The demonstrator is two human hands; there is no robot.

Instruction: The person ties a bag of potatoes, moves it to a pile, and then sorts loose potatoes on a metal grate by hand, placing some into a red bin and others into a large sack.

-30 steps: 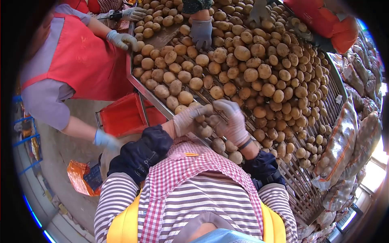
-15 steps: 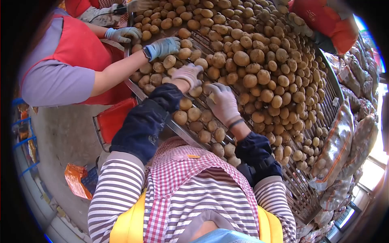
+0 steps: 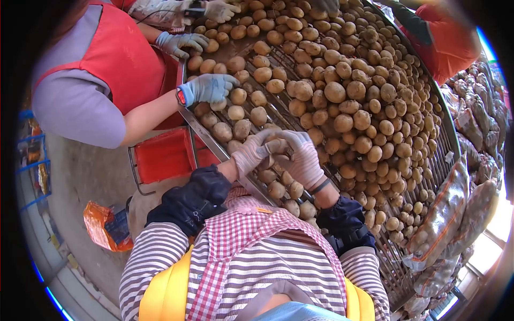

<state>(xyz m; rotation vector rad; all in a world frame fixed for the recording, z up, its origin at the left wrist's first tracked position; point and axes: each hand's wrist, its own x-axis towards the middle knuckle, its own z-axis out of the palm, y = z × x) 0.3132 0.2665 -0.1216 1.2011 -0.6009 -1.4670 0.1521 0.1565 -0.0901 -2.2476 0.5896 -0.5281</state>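
Observation:
My left hand (image 3: 254, 153), in a pale striped glove with greyish fingertips, is closed, its fingers bent toward my other hand. My right hand (image 3: 303, 159), gloved alike, curls in from the right, and the fingertips of both meet above the slatted metal table (image 3: 342, 179). What they hold between them is hidden by the fingers. Brown potatoes (image 3: 276, 189) lie just below my hands along the near rim. More potatoes (image 3: 241, 129) sit beyond my left hand, and a large heap of potatoes (image 3: 362, 144) spreads to the right.
At the left, a co-worker's blue-gloved hand (image 3: 210, 88) reaches over potatoes, the other blue glove (image 3: 182, 44) behind it. Another person's gloved hand (image 3: 220, 10) is farther back. A red container (image 3: 163, 155) stands beside the table's metal edge. Filled mesh sacks (image 3: 441, 224) line the right.
My hands have drawn together and nearer to me; the right hand had its fingers around a potato earlier. The co-worker's near hand has moved down and left over the potatoes.

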